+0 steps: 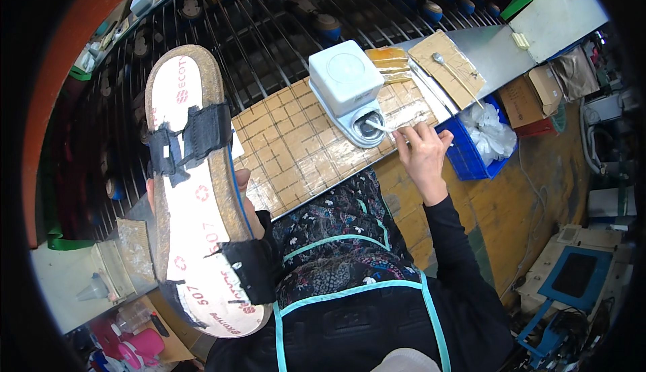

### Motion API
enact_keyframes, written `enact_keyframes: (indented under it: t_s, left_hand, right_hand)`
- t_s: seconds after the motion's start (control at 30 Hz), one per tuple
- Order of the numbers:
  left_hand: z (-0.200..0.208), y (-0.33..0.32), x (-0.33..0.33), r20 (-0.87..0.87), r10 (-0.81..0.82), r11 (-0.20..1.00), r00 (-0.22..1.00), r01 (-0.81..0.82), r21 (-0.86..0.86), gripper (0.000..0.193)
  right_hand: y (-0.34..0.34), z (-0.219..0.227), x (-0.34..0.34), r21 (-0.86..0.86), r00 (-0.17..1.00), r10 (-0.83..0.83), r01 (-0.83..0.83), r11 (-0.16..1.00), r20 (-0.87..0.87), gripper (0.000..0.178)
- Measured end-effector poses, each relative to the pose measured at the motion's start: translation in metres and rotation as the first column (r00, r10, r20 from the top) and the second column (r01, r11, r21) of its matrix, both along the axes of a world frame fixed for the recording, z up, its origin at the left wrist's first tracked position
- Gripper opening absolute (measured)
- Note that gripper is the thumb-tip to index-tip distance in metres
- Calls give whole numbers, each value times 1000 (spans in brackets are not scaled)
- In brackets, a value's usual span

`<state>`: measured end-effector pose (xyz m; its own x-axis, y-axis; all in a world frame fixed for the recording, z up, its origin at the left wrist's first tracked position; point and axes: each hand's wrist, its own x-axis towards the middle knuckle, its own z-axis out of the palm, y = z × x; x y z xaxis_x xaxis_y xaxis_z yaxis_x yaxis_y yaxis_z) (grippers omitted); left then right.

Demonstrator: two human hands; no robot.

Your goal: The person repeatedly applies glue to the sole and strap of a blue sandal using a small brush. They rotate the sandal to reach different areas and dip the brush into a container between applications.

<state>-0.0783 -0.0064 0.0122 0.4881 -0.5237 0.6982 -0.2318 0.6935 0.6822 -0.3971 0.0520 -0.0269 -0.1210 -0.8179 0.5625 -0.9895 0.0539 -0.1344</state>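
My left hand (246,197) holds up a sandal footbed (195,190), its underside toward me. The footbed has a cork rim, a white printed board and black strap ends folded over it. It hides most of that hand; a thumb shows at its right edge and a fingertip at its left. Over the bench, my right hand (425,157) pinches a thin white stick (378,127). The stick's far end dips into the round mouth of a white dispenser (346,83) with a boxy top, so its tip cannot be made out.
The dispenser stands on a cardboard-covered bench (289,143). A cardboard piece (447,69) with a stick on it lies to its right. Beyond runs a rack of metal rollers (256,29) carrying footbeds. A blue crate (471,150) with plastic bags sits on the right.
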Motion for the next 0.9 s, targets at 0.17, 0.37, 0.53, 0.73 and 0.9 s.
enact_keyframes:
  t_s: [0.17, 0.37, 0.53, 0.73, 0.9]
  left_hand:
    - [-9, -2, -3, 28, -47, 999, 998, 47, 3, 67]
    - [-23, -11, -20, 233, -88, 994, 969, 100, -43, 62]
    - [-46, -26, -50, 505, -85, 975, 859, 175, -134, 58]
    - [-35, -29, -66, 648, -52, 969, 760, 197, -152, 54]
    - [-21, -27, -69, 554, -39, 965, 832, 175, -195, 33]
  right_hand:
    - [2, -2, -13, 243, 875, -106, -13, 970, 472, 20]
    - [3, -21, -35, 258, 70, -254, -440, 860, 965, 27]
    - [5, -12, -14, 106, 152, -55, -354, 929, 987, 12]
    - [3, 60, 29, -304, 957, 161, -84, 949, 240, 16]
    - [5, 82, 61, -368, 701, 400, -208, 906, 591, 19]
